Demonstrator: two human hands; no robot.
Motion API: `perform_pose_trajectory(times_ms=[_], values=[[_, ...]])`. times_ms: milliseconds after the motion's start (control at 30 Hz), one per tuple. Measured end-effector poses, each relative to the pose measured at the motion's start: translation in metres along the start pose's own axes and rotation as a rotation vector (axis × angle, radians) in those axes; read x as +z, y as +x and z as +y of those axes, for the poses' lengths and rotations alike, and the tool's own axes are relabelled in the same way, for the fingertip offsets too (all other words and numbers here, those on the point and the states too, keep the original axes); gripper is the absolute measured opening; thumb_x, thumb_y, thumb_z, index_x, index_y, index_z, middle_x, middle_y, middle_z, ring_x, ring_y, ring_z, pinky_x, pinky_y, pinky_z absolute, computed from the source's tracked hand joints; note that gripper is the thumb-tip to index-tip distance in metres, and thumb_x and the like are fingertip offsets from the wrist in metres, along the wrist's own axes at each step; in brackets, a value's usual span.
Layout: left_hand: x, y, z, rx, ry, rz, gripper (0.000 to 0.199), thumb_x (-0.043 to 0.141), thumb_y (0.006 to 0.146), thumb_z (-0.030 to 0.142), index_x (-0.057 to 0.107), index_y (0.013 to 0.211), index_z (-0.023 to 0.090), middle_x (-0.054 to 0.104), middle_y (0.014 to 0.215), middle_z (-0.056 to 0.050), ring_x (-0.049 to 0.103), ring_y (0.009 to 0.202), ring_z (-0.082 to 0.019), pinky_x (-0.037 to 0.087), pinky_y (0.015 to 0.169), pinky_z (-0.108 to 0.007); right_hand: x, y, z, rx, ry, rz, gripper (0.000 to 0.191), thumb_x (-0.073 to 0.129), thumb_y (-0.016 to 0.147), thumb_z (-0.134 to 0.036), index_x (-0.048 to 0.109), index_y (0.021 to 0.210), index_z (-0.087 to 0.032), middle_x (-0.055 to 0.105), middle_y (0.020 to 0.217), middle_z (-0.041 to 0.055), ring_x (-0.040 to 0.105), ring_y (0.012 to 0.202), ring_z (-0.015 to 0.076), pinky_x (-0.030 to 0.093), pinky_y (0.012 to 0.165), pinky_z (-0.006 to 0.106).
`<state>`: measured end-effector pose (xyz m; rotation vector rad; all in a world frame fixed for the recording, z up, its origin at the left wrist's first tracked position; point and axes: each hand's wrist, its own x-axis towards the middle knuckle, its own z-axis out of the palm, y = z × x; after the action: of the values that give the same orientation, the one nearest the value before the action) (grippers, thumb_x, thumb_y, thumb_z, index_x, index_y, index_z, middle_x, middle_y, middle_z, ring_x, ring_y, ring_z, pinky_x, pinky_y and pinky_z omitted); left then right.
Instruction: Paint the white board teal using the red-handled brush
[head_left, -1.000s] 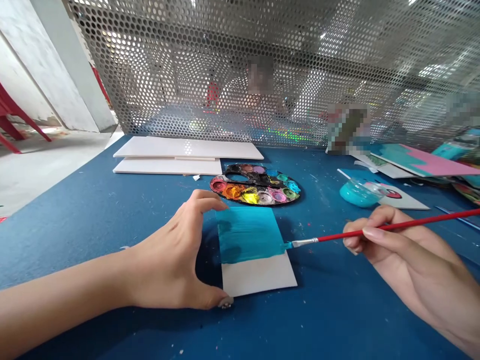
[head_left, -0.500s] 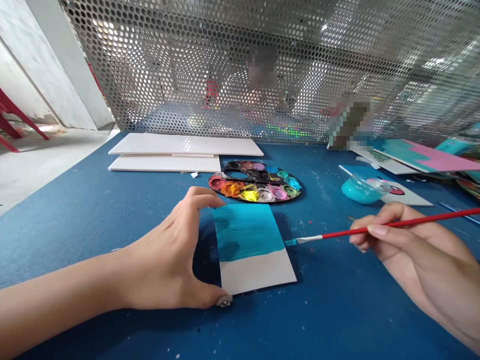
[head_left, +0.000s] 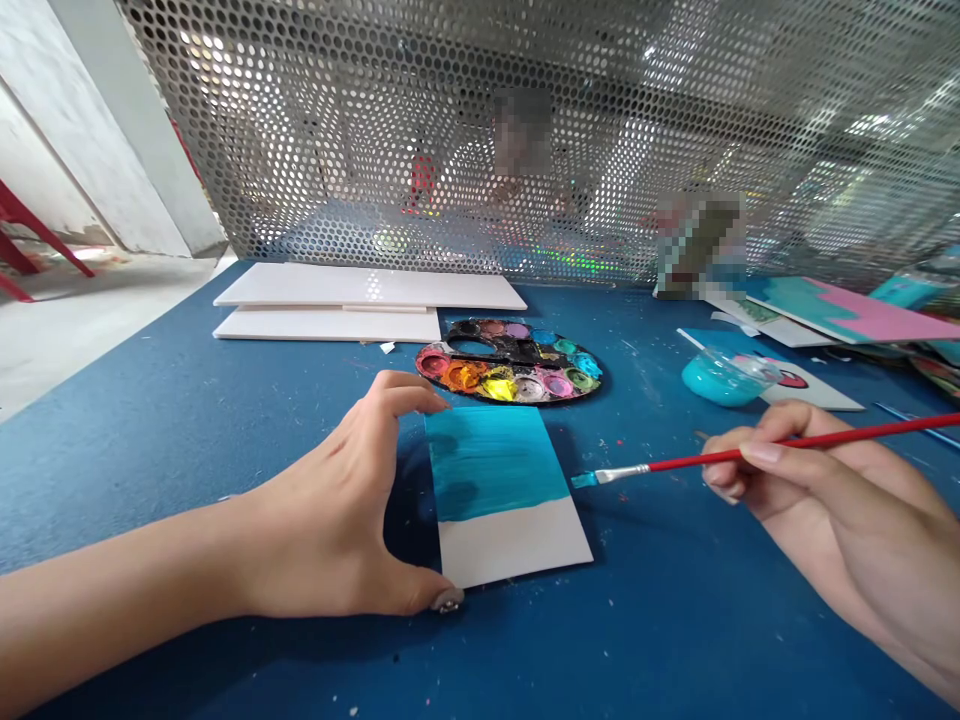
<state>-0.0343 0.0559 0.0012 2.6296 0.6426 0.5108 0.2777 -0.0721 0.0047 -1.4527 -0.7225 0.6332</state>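
A small white board (head_left: 517, 545) lies on the table, its upper part covered in teal paint and a white strip bare along the near side. My left hand (head_left: 337, 510) spans its left edge, index finger at the far corner and thumb at the near corner, gripping it. Held in my right hand (head_left: 832, 510) is a thin paintbrush (head_left: 690, 461) with a red handle. Teal paint coats its bristles, which hover just off the board's right edge. Beyond the board sits an oval black palette (head_left: 517, 362) with wells of many colours.
White panels (head_left: 367, 287) are stacked at the back left. On the right are a clear cup of turquoise paint (head_left: 724, 377), a painted card (head_left: 825, 390) and a teal-and-pink board (head_left: 847, 310). A perforated metal screen (head_left: 360, 130) borders the far side of the blue table (head_left: 300, 665).
The brush tip has shifted very slightly right, staying beside the board's edge. My left hand and the board keep their places.
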Motion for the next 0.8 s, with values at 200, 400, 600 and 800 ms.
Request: perform_pose_trajectory(times_ms=[200,400,600,800], values=[[0.0,0.002,0.0,-0.014,-0.014,-0.003,0.093,0.087,0.074,0.041,0.02,0.138,0.03,0.033,0.145,-0.012,0.047,0.137,-0.04,0.053,0.105,-0.051,0.008,-0.003,-0.002,0.046,-0.021,-0.09,0.036,0.097,0.055,-0.044,0.068,0.062,-0.024,0.068,0.066,0.0013,0.066,0.064,0.017,0.057,0.058,0.022],[0.001,0.002,0.0,-0.001,-0.001,-0.001,0.095,0.088,0.074,0.039,0.019,0.14,0.031,0.034,0.145,-0.013,0.049,0.135,-0.038,0.052,0.107,-0.051,0.002,0.004,-0.002,0.001,-0.019,0.007,0.035,0.096,0.052,-0.042,0.066,0.058,-0.023,0.065,0.068,0.0006,0.064,0.063,0.0163,0.055,0.055,0.022],[0.001,0.003,-0.001,0.005,-0.011,-0.008,0.098,0.09,0.072,0.042,0.02,0.14,0.032,0.035,0.145,-0.011,0.051,0.133,-0.038,0.056,0.101,-0.051,0.009,-0.002,0.0,0.055,-0.012,-0.139,0.034,0.096,0.059,-0.044,0.071,0.064,-0.023,0.065,0.07,0.0008,0.067,0.067,0.0176,0.058,0.059,0.024],[0.002,0.002,0.001,0.019,0.017,0.005,0.098,0.09,0.072,0.041,0.019,0.139,0.03,0.035,0.142,-0.012,0.055,0.124,-0.035,0.057,0.098,-0.049,0.002,0.007,0.001,0.03,0.015,-0.029,0.035,0.098,0.052,-0.04,0.068,0.058,-0.023,0.064,0.067,-0.0002,0.065,0.063,0.0154,0.056,0.055,0.02]])
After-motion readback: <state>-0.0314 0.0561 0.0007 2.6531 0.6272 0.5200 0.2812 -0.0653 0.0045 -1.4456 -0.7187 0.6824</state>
